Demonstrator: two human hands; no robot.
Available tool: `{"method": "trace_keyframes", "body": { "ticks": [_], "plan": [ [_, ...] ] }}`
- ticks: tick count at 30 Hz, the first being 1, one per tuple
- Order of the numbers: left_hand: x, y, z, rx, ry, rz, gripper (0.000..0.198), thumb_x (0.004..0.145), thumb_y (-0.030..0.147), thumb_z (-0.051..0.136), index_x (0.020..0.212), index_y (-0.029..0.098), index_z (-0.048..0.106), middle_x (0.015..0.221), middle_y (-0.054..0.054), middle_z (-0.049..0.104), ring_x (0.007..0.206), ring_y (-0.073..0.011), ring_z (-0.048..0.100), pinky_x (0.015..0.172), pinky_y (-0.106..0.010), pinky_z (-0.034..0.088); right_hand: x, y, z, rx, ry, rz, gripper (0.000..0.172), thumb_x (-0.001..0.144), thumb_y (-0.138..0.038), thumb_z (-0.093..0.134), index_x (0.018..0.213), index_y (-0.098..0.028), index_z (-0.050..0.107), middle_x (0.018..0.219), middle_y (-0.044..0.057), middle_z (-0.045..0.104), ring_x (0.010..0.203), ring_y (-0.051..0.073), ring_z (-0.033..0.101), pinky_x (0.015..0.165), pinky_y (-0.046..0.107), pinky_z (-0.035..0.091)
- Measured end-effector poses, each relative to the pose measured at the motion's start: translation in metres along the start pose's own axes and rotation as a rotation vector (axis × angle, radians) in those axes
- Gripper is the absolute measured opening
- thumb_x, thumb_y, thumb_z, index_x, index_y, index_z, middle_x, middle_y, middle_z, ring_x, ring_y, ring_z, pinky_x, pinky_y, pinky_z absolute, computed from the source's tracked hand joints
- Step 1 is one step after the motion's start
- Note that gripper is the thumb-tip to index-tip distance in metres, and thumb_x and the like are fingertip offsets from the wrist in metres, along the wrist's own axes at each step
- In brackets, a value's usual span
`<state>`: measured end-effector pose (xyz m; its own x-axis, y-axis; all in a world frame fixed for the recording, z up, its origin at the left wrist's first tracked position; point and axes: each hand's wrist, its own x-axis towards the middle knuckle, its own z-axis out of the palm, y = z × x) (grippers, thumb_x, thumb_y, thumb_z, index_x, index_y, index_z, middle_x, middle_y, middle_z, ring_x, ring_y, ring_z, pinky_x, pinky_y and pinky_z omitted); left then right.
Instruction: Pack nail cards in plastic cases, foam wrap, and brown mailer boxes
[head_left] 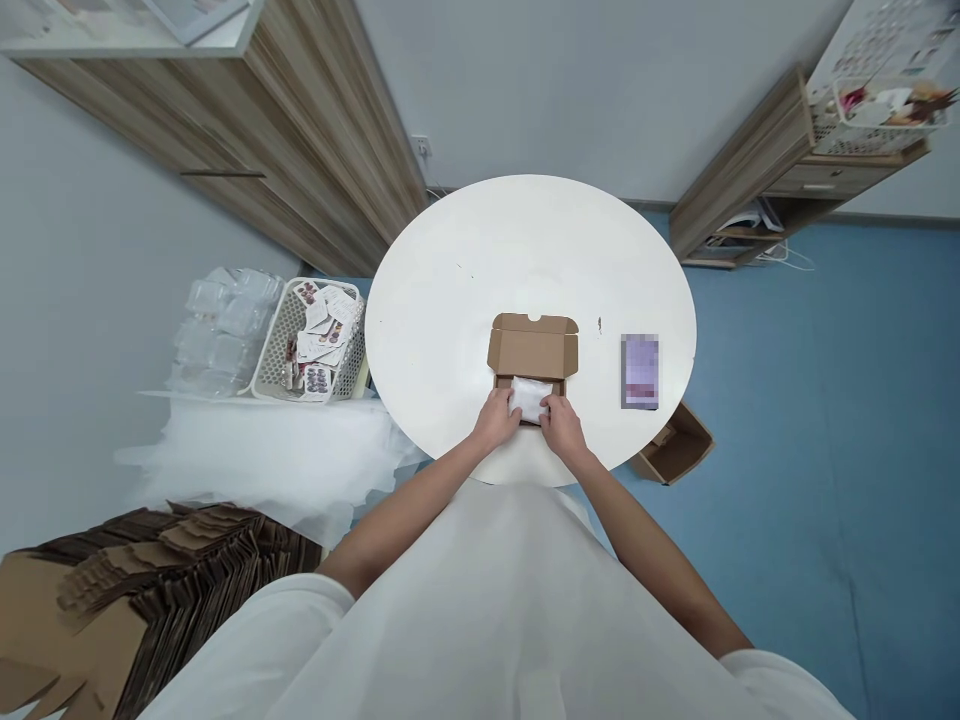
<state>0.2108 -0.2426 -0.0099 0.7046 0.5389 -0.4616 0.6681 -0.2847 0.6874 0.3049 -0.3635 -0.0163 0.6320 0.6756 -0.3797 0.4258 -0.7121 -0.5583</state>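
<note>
An unlidded brown cardboard mailer box lies near the front of the white round table, its flap folded back away from me. Within its tray sits a white wrapped packet. My left hand grips the packet's left side, fingers curled at the box edge. On the opposite side my right hand has its thumb and fingers closed on the packet's right edge. What is inside the wrapping is hidden.
A pixelated purple rectangular item lies at the table's right. Beside the table on the left are a white basket of printed cards, clear plastic containers, white sheets and stacked flat cardboard. An open carton stands lower right.
</note>
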Motion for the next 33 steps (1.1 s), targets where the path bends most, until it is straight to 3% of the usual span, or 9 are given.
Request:
{"method": "trace_keyframes", "body": {
  "ticks": [7, 15, 23, 33],
  "plan": [
    [-0.001, 0.004, 0.002, 0.209, -0.138, 0.025, 0.035, 0.077, 0.024, 0.048, 0.111, 0.012, 0.047, 0.107, -0.015, 0.05, 0.098, -0.0251, 0.053, 0.081, -0.035, 0.043, 0.002, -0.001, 0.006, -0.079, -0.058, 0.021, 0.03, 0.077, -0.011, 0.042, 0.105, -0.017, 0.052, 0.107, 0.01, 0.053, 0.089, 0.019, 0.055, 0.074, 0.029, 0.041],
    [-0.004, 0.005, 0.001, 0.235, -0.171, 0.029, 0.029, 0.077, 0.026, 0.05, 0.103, 0.014, 0.05, 0.104, -0.014, 0.052, 0.101, -0.0269, 0.052, 0.079, -0.033, 0.042, 0.0, 0.0, 0.007, -0.095, -0.033, -0.006, 0.033, 0.079, -0.011, 0.042, 0.11, -0.016, 0.053, 0.116, 0.012, 0.049, 0.096, 0.02, 0.054, 0.079, 0.031, 0.042],
    [-0.004, 0.002, 0.001, 0.286, -0.147, 0.052, 0.031, 0.077, 0.028, 0.049, 0.104, 0.012, 0.049, 0.104, -0.016, 0.052, 0.1, -0.0276, 0.052, 0.079, -0.035, 0.042, -0.001, -0.002, 0.011, -0.107, -0.038, -0.039, 0.035, 0.079, -0.012, 0.043, 0.112, -0.014, 0.053, 0.116, 0.013, 0.05, 0.101, 0.02, 0.052, 0.082, 0.03, 0.042],
    [-0.015, -0.018, -0.023, 0.29, -0.123, 0.006, 0.033, 0.077, 0.029, 0.048, 0.105, 0.011, 0.05, 0.103, -0.016, 0.053, 0.099, -0.0279, 0.052, 0.08, -0.036, 0.042, -0.007, -0.023, 0.028, -0.057, -0.129, -0.099, 0.037, 0.078, -0.019, 0.048, 0.115, -0.014, 0.052, 0.122, 0.014, 0.046, 0.107, 0.021, 0.05, 0.087, 0.032, 0.042]
  ]
}}
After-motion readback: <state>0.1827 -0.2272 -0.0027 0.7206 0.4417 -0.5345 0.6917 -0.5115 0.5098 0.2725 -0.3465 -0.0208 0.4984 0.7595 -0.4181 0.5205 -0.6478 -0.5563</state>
